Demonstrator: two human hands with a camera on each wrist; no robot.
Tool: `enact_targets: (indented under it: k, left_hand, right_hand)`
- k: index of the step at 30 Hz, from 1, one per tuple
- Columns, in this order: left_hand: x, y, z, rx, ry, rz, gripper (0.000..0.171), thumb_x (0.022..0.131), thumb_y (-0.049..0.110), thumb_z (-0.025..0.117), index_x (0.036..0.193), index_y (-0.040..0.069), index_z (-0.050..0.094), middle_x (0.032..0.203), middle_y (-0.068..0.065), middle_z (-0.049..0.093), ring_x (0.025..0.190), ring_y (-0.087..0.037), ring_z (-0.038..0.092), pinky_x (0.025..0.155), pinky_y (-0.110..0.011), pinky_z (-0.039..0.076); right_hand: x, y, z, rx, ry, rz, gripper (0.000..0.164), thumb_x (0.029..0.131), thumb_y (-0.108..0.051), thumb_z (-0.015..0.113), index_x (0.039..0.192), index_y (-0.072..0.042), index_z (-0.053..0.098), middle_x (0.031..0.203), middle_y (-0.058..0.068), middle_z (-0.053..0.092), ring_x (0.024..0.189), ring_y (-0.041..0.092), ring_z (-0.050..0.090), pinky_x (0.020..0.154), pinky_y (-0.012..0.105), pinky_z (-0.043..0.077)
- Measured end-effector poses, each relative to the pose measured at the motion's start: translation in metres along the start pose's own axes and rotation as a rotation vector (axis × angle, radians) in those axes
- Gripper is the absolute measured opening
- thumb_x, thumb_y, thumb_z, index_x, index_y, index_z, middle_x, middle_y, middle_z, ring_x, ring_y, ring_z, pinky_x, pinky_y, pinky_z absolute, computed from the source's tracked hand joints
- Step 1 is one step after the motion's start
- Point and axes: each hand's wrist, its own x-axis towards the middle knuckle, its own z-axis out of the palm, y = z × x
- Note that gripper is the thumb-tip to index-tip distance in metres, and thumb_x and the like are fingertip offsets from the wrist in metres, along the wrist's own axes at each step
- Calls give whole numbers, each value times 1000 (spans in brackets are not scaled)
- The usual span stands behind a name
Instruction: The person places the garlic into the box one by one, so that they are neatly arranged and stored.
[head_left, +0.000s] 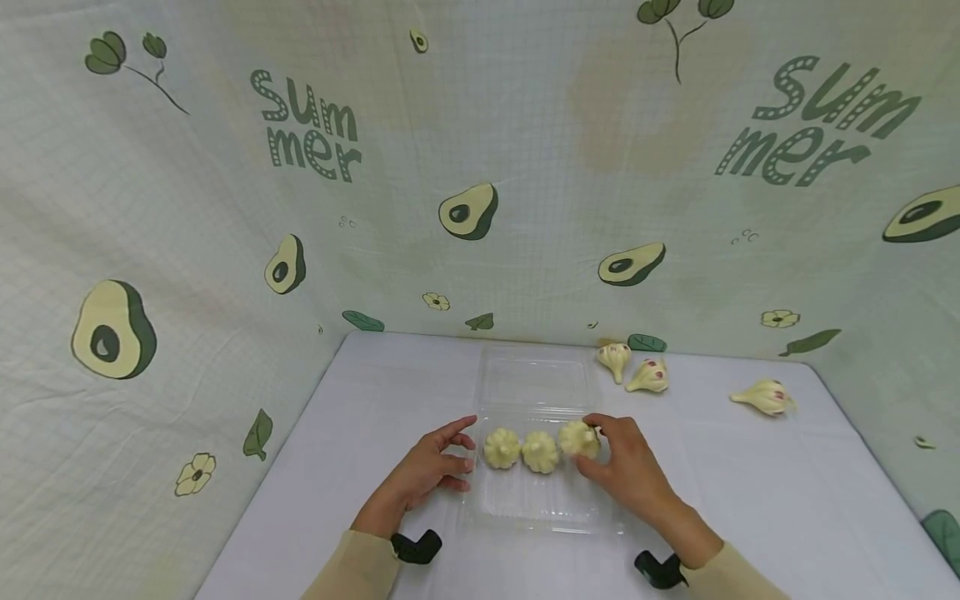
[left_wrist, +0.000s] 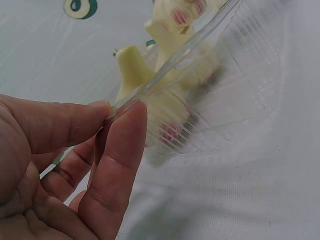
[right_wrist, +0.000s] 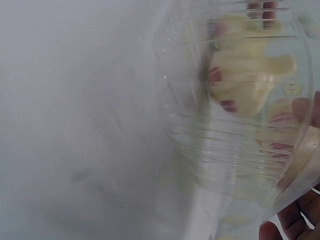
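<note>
An open clear plastic clamshell box (head_left: 525, 508) lies on the table, its lid (head_left: 536, 379) folded back. Two garlic bulbs stand side by side in its base, a left bulb (head_left: 501, 448) and a middle bulb (head_left: 540, 452), stems up. At the right end of that row my right hand (head_left: 633, 471) holds a third garlic bulb (head_left: 576, 439) between thumb and fingers. My left hand (head_left: 427, 471) is at the box's left side. In the left wrist view its thumb and finger pinch the box's rim (left_wrist: 172, 65). Through the box wall, the right wrist view shows purple-marked bulbs.
Behind the box to the right lie two more garlic bulbs, one at the back edge (head_left: 615, 358) and another beside it (head_left: 649, 377). A further bulb (head_left: 765, 397) lies farther right. Printed cloth (head_left: 540, 167) hangs around the white table (head_left: 405, 375).
</note>
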Motion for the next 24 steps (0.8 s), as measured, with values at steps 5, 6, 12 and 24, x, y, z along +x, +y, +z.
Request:
enact_targets:
  k: [5, 6, 12, 24]
  left_hand:
    - [0, 0, 0, 0, -3, 2, 78, 95, -7, 69, 164, 12, 39, 128, -14, 51, 83, -15, 59, 67, -29, 63]
    - [1, 0, 0, 0, -4, 2, 78, 95, -7, 69, 164, 13, 39, 128, -15, 51, 83, -15, 59, 67, -29, 63]
    - [1, 1, 0, 1, -2, -2, 78, 95, -7, 70, 164, 13, 40, 128, -15, 52, 84, -16, 60, 67, -29, 63]
    - [3, -1, -1, -3, -7, -1, 78, 95, -8, 69, 164, 13, 39, 127, -13, 52, 87, -17, 60, 67, -29, 63]
  right_hand:
    - [0, 1, 5, -58, 48, -61, 55, 79, -21, 92, 126, -4, 68, 114, 12, 70, 105, 28, 60, 90, 52, 53]
    - [-1, 1, 5, -70, 53, -74, 55, 79, -21, 92, 126, -4, 69, 113, 12, 71, 105, 29, 60, 91, 53, 52]
    - [-1, 3, 9, -153, 87, -146, 57, 75, -24, 94, 121, -3, 70, 105, 11, 73, 102, 32, 61, 87, 55, 51]
    - [-1, 6, 15, -225, 106, -171, 58, 71, -26, 97, 117, -3, 71, 99, 9, 71, 99, 32, 59, 82, 52, 50]
